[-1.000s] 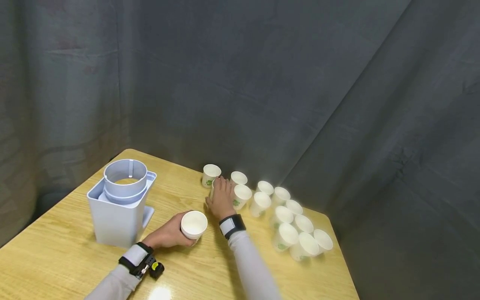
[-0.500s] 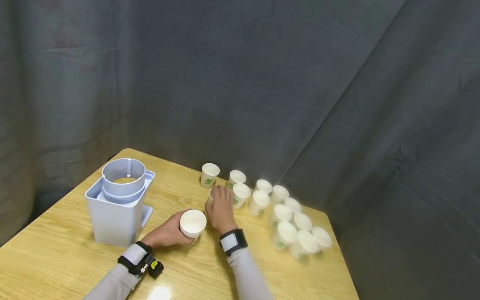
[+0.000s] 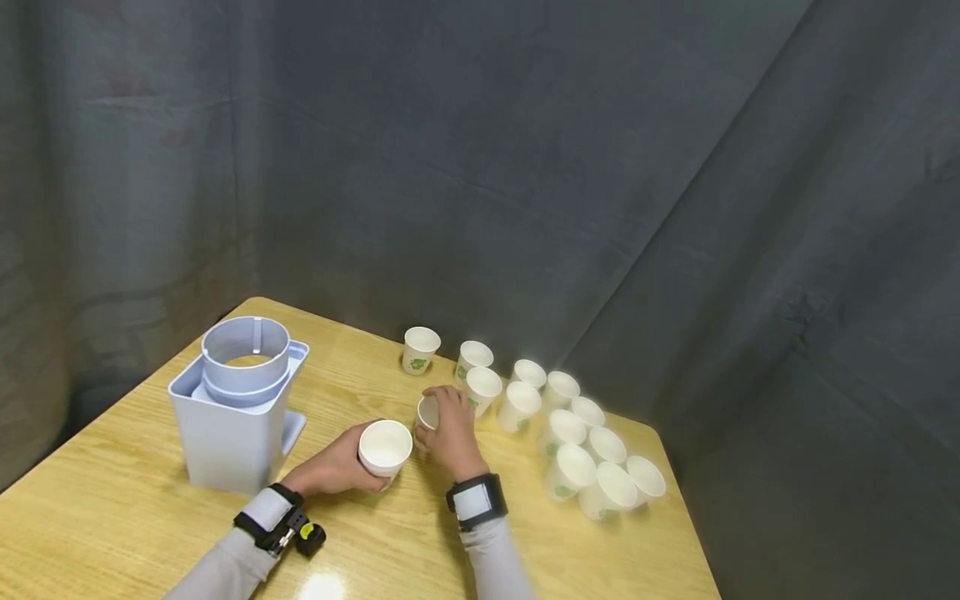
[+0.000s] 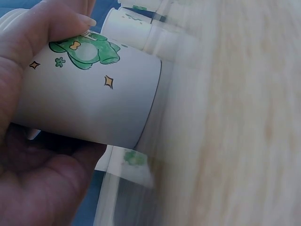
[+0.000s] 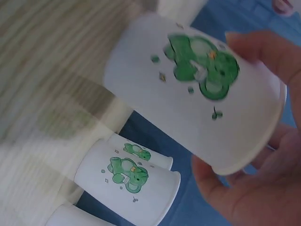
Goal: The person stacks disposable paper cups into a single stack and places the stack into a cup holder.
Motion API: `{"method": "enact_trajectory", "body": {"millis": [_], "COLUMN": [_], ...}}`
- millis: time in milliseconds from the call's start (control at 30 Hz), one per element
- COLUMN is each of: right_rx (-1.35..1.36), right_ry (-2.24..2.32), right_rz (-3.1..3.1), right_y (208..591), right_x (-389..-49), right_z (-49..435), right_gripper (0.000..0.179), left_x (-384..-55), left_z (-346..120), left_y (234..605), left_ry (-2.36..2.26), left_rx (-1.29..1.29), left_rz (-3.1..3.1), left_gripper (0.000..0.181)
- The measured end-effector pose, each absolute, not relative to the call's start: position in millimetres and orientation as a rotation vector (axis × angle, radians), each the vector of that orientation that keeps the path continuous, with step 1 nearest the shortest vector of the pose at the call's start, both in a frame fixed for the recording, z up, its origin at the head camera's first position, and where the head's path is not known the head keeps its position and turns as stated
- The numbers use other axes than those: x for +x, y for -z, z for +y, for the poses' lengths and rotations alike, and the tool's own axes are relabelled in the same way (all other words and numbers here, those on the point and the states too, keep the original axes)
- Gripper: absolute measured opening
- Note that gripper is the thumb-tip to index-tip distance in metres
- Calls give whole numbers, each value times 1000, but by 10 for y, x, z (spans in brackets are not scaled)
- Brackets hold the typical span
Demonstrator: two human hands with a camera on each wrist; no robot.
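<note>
My left hand (image 3: 337, 465) grips a white paper cup (image 3: 386, 447), mouth up, its fingers and thumb round the side. In the left wrist view, this paper cup (image 4: 89, 103) bears a green cartoon animal and small orange stars. Just to the right and slightly farther off, my right hand (image 3: 454, 435) holds another paper cup (image 3: 428, 413) between fingers and thumb. The right wrist view shows the same print on that paper cup (image 5: 188, 94). The two held cups are close together but apart. Whether either base touches the table cannot be told.
On the wooden table (image 3: 352, 550), several white paper cups (image 3: 519, 407) stand upright in loose rows at the right. One lone cup (image 3: 421, 350) stands at the back edge. A pale grey-blue square bin (image 3: 228, 442) with a round ring (image 3: 247, 354) on top stands left. Dark curtains hang behind.
The right hand has drawn its cup back from the row, slightly toward me, and more of that cup's mouth shows. The left hand and its cup have stayed nearly still.
</note>
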State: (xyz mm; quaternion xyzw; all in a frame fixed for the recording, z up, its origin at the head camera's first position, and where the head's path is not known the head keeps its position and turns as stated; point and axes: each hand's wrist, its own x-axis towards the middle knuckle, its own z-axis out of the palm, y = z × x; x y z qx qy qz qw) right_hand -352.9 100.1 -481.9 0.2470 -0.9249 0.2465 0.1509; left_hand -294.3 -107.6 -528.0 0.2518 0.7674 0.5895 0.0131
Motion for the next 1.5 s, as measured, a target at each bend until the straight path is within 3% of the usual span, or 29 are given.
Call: {"method": "enact_trajectory", "body": {"millis": [633, 1133, 1500], "right_rx": [952, 972, 1168], "right_ry": [-661, -935, -964], "right_rz": [-2943, -2469, -2497], "right_y": [4382, 3828, 3912], "right_x": [-3316, -2938, -2854], "right_z": [1247, 1363, 1058], "right_gripper": [52, 56, 60], "left_x": [-2929, -2914, -2916], "left_z": [-1068, -1060, -1075], "left_y": [5249, 5218, 5229], "left_ry": [-1818, -1845, -1873], "left_rx": [738, 763, 829], "left_rz": [2407, 2365, 2322], "left_gripper": [76, 75, 70]}}
